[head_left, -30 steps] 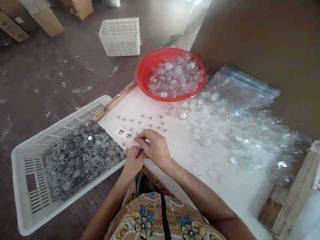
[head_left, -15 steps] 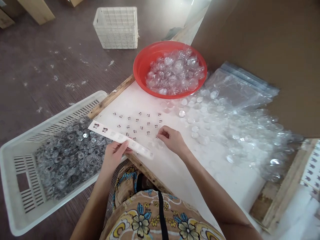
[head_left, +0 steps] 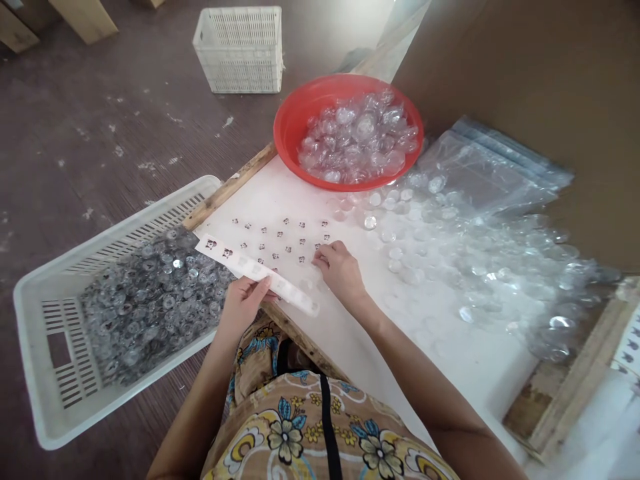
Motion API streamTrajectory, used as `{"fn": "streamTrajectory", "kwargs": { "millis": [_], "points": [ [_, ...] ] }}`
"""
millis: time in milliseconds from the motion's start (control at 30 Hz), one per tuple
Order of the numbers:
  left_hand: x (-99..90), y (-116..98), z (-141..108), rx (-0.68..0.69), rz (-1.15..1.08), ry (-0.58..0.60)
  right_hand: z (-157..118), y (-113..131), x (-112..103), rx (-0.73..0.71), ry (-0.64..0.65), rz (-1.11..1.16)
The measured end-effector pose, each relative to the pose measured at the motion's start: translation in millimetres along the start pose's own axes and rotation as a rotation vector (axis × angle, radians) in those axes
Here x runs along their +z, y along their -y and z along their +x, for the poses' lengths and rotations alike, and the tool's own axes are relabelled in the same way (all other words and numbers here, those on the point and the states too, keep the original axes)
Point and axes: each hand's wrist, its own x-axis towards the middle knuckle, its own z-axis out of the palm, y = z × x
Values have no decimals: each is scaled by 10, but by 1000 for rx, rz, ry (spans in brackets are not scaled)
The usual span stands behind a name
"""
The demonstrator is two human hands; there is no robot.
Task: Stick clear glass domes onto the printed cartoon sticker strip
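Hundreds of dark-marked clear discs [head_left: 160, 307] fill the white slotted basket [head_left: 65, 427] at my far left; I take those as finished. Next along my feed, the left hand [head_left: 245, 299] pinches the white strip [head_left: 250, 264] between thumb and fingers at the near edge of the bench [head_left: 395, 353]. Two animal prints show at its left end and the rest looks bare, so I judge it nearly used up. Just beyond lie loose rows of small animal prints [head_left: 280, 234], apparently on clear discs: done, by my reading, but outside the basket. Beside them the right hand [head_left: 343, 270] has its fingertips drawn together; I cannot tell whether they hold anything. Behind it, the red basin [head_left: 287, 133] is heaped with clear pieces. Farther right, plain discs [head_left: 450, 260] spread thickly, so I judge plenty is left.
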Motion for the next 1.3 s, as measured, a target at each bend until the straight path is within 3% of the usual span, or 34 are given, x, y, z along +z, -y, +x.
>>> {"fn": "streamTrajectory", "kwargs": {
  "millis": [133, 233, 367, 467, 733, 933, 1033, 1200, 1300],
  "points": [
    [91, -4, -23, -23, -8, 52, 11, 31, -46, 9, -53, -2],
    [179, -23, -54, -48, 4, 93, -40, 239, -133, -53, -104, 161],
    [282, -47, -69, -64, 49, 180, -89, 636, -184, -159, 61, 559],
    [307, -46, -47, -61, 86, 218, -84, 799, -147, -133, 104, 663],
    [310, -48, -21, -26, 204, 219, -112, 808, -117, -139, -33, 713],
    [332, -33, -61, -7, 206, 243, -102, 841, -154, -30, 30, 848],
    [341, 11, -76, -13, 190, 259, -122, 852, -157, -17, -3, 835],
    [357, 54, -88, -24, 195, 259, -221, 847, -84, -189, -175, 645],
    [359, 65, -91, -6, 164, 260, -246, 847, -52, -281, -206, 595]
  ]
}}
